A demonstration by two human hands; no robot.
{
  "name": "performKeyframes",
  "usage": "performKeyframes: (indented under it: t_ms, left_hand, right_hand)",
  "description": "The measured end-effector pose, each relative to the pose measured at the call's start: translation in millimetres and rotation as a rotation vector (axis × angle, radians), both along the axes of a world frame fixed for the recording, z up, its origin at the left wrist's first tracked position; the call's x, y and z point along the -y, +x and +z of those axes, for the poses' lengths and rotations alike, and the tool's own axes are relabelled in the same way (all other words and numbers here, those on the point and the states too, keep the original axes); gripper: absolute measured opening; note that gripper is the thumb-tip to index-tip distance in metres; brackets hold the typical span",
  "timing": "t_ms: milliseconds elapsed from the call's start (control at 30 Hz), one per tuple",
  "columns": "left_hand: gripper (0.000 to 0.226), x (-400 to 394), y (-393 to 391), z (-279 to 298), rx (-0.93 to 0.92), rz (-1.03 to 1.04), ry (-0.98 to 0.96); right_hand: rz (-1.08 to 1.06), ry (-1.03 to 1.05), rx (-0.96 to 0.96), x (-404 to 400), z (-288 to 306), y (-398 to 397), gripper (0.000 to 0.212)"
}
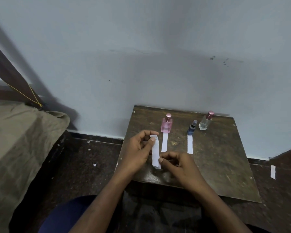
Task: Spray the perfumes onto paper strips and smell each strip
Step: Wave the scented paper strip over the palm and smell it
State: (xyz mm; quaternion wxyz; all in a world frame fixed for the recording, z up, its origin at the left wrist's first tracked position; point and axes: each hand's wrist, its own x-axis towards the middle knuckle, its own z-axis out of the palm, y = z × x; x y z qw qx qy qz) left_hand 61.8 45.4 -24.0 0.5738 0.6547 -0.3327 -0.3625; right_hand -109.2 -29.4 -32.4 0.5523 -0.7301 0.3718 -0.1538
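Presently, a white paper strip [155, 151] is held above the near left part of a dark wooden table [217, 157]. Its upper end is pinched between the thumb and curled fingers of the left hand [139, 151], and its lower end is pinched by the right hand [179, 165], whose fingers are likewise curled. Two more strips are laid flat on the table: one [164, 142] just in front of a pink bottle [166, 124], the other [190, 144] just in front of a small blue bottle [192, 128]. A clear bottle [205, 121] with a pink cap is stood beside the blue one, near the wall [141, 56]. Another strip [273, 172] is seen on the floor to the right.
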Motion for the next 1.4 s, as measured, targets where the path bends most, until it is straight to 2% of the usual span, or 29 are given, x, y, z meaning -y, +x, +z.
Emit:
performKeyframes:
  t_ms: [200, 300, 433, 700, 767, 900, 1033, 1400]
  left_hand:
    - [0.016, 3.6, -3.5, -1.2, -0.098, 0.013, -0.027]
    - [0.017, 3.3, -3.0, -3.3, -0.056, 0.011, -0.011]
    - [0.023, 1.1, -0.2, -9.6, 0.087, -0.029, 0.038]
    - [0.029, 1.7, -2.6, -9.4, 0.124, -0.021, 0.029]
    - [0.027, 1.5, -1.9, -7.6, 0.123, -0.007, 0.008]
    - [0.023, 2.0, 1.6, -6.0, 0.04, 0.05, -0.011]
    - [0.021, 2.8, 2.7, -6.2, -0.013, 0.07, -0.016]
    - [0.024, 3.4, 1.6, -6.2, -0.088, 0.034, 0.007]
  right_hand:
    - [-0.03, -0.07, -0.038, 1.3, -0.2, -0.5, 0.01]
    - [-0.054, -0.102, -0.073, 4.9, -0.3, -1.9, 0.006]
    - [-0.103, -0.096, -0.106, 9.1, -1.6, -2.9, 0.004]
    - [-0.135, -0.036, -0.089, 12.3, -2.4, -4.7, 0.005]
    - [-0.099, 0.044, -0.069, 12.3, -0.5, -6.3, 0.004]
    - [-0.025, 0.203, -0.025, 10.6, 3.7, -7.9, 0.006]
    - [-0.091, 0.259, 0.004, 9.6, 7.8, -8.3, 0.013]
    - [-0.163, 0.132, -0.03, 9.7, 17.3, -11.0, 0.024]
